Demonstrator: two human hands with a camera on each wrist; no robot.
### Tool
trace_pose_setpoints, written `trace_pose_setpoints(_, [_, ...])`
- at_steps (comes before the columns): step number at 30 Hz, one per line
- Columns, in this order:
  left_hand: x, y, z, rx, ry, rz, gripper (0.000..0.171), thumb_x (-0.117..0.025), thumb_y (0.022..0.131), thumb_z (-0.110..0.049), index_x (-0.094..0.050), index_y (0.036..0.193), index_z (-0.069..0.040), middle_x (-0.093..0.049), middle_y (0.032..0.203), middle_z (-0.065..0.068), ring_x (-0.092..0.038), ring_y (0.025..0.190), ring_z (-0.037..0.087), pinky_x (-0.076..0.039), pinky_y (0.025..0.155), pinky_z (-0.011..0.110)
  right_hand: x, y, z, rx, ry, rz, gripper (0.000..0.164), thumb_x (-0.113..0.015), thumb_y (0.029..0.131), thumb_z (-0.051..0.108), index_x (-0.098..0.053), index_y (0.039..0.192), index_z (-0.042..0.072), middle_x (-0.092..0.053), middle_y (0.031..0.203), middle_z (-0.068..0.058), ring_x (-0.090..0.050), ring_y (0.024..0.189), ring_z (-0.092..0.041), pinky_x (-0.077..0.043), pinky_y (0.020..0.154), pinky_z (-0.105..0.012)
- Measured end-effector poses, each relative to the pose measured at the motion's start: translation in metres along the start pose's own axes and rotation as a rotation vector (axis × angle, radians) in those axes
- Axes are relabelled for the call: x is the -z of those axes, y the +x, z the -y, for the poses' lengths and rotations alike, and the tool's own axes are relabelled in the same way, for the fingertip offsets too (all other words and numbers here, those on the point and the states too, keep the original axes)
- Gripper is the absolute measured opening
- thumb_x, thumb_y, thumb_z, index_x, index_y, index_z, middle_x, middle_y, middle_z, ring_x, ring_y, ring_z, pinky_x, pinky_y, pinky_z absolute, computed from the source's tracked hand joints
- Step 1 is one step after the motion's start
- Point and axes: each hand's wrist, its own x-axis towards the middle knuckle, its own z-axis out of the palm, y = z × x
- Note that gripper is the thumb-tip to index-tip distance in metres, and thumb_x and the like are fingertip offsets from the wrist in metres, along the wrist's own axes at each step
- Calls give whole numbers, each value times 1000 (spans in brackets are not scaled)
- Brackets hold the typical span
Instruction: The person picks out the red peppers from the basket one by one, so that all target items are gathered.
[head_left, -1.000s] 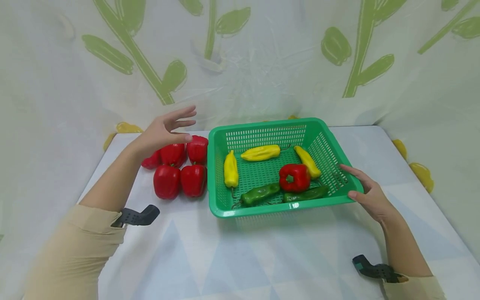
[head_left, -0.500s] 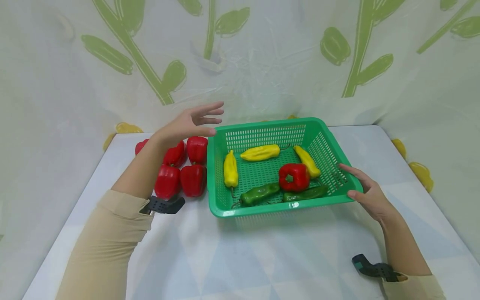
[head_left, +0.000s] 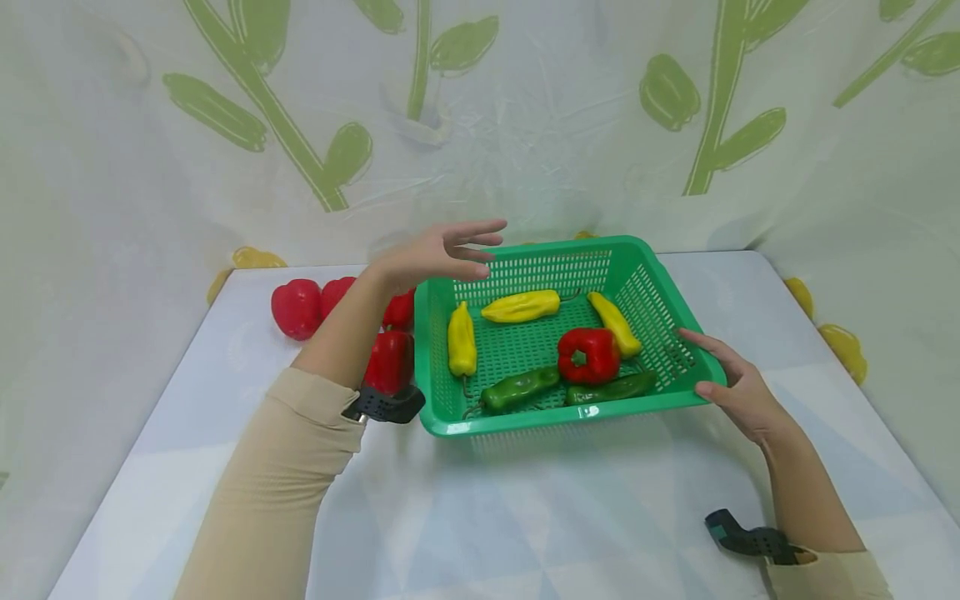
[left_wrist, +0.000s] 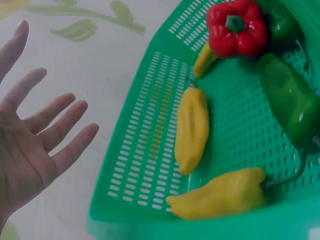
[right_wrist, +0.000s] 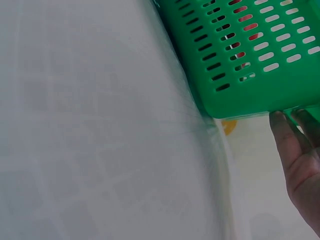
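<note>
My left hand hovers over the back left part of a green plastic basket, fingers spread and holding nothing. The left wrist view shows the same left hand with its palm in sight, beside the basket's wall. At the basket's right end, my right hand grips the rim between thumb and fingers. Inside lie a red bell pepper, several yellow peppers and two long green peppers. One green pepper sits just in front of the red one.
Left of the basket, several red bell peppers stand on the table, partly hidden behind the left forearm. The table has a pale triangle-patterned cover. A white curtain with green leaf prints hangs behind it.
My left hand has moved right, from over the loose red bell peppers to over the basket's back left. The right hand and the basket have stayed in place.
</note>
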Motion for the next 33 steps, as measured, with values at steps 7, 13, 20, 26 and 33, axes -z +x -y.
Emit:
trace_pose_setpoints(7, [-19,19,1,20,-65,40,64,-62,89,-19,-35,147,-25,-37,149,9,-51,123,22,-45,100,41,0,0,0,14,11,4,52,-57,94,17,-41,144,21,-25,145,7,-40,116,-6,-46,85,-12])
trace_pose_setpoints(13, [-41,36,5,67,-107,84,65,-61,90,-18,-32,148,-19,-35,149,11,-52,121,24,-42,101,47,1,1,0,13,20,5,52,-57,94,16,-41,144,21,-27,145,7,-42,115,-4,-47,85,-13])
trace_pose_setpoints(20, [-67,52,4,137,-69,122,64,-62,90,-23,-34,147,-26,-36,148,6,-48,125,20,-42,103,44,0,1,1,10,4,-2,52,-57,94,15,-42,143,22,-26,145,6,-42,115,-5,-47,85,-12])
trace_pose_setpoints(26, [-93,69,7,129,11,81,64,-65,88,-27,-37,146,-24,-39,147,10,-38,134,23,-38,106,41,2,0,1,-9,9,-8,52,-57,94,18,-42,143,23,-24,146,5,-40,115,-6,-47,84,-12])
trace_pose_setpoints(33, [-122,81,11,187,80,77,68,-66,87,-34,-37,146,-16,-36,149,14,-33,137,26,-40,104,40,1,0,0,1,34,-1,52,-57,94,17,-41,143,22,-24,147,5,-43,116,-4,-47,85,-13])
